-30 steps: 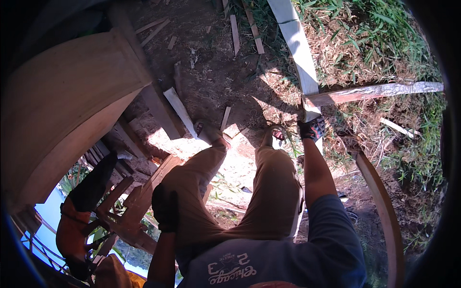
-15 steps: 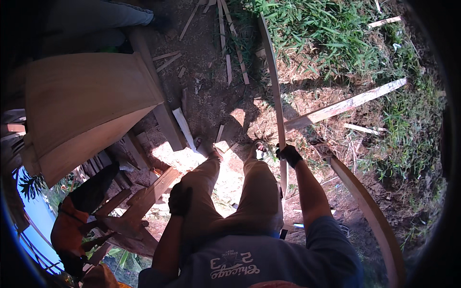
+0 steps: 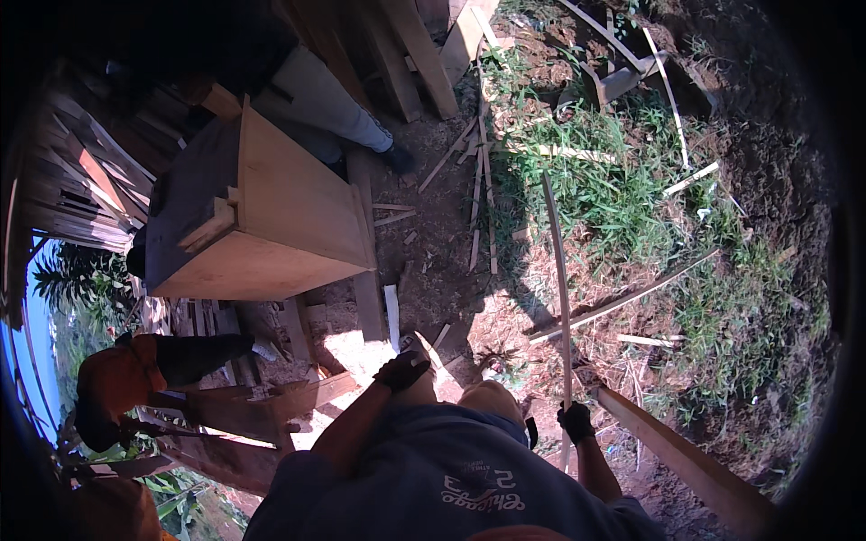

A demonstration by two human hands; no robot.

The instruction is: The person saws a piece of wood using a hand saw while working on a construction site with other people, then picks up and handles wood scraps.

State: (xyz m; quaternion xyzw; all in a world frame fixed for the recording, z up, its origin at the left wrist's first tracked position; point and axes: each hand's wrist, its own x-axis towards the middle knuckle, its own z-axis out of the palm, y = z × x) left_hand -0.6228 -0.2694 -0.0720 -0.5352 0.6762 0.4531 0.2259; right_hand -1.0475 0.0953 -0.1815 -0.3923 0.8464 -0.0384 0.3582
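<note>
My right hand [image 3: 575, 421], in a dark glove, is closed around the near part of a long thin wooden board [image 3: 561, 288]. The board stands on its narrow edge and stretches forward onto the grass. My left hand [image 3: 403, 370], also gloved, lies over my left knee with nothing visible in it; its fingers look loosely stretched. Close to the right hand is a thick curved wooden beam [image 3: 677, 455]. Beyond the held board, a second plank [image 3: 631, 298] lies slanting on the ground.
A large plywood box [image 3: 298, 194] stands at left on timber. Behind it shows another person's grey trouser leg [image 3: 338, 99]. A person in orange [image 3: 117, 383] bends at far left beside wooden boards [image 3: 234, 424]. Several thin strips [image 3: 487, 198] lie on dirt and grass.
The view has shifted, showing more of the box and ground ahead. My body leans further forward. My left hand has moved forward along my leg; my right hand still grips the board.
</note>
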